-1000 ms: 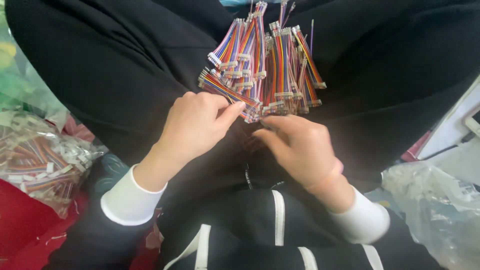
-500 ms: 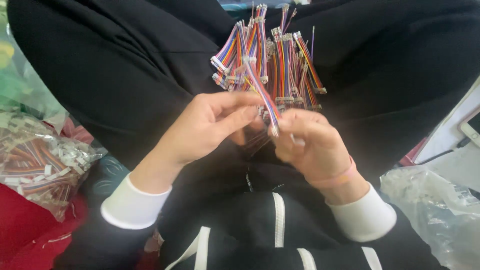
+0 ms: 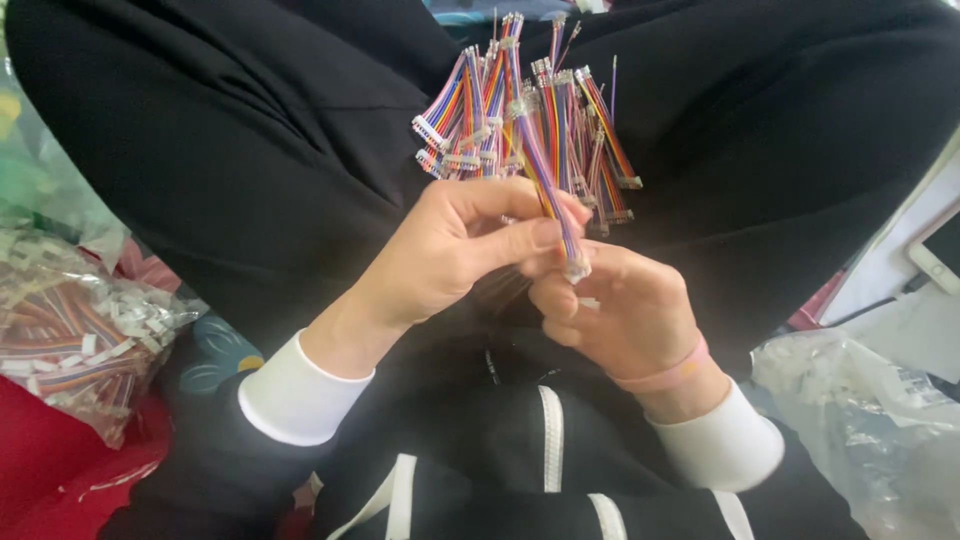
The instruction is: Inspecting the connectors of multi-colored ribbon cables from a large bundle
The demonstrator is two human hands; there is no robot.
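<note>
A pile of short rainbow ribbon cables (image 3: 520, 120) with small white connectors lies on my black-trousered lap. My left hand (image 3: 450, 250) pinches one rainbow ribbon cable (image 3: 545, 185) between thumb and fingers, held up in front of the pile. My right hand (image 3: 625, 315) grips the white connector end (image 3: 576, 268) of the same cable from below. A pink band sits on my right wrist. Both sleeves are black with white cuffs.
A clear plastic bag (image 3: 70, 340) of more cables and white connectors lies at the left on red cloth. Another clear bag (image 3: 860, 420) with white parts sits at the lower right. A white device with a cord (image 3: 925, 250) is at the right edge.
Both hands have lifted off the pile, bringing one cable up with them. The right hand has turned palm-up and now holds the cable's connector end.
</note>
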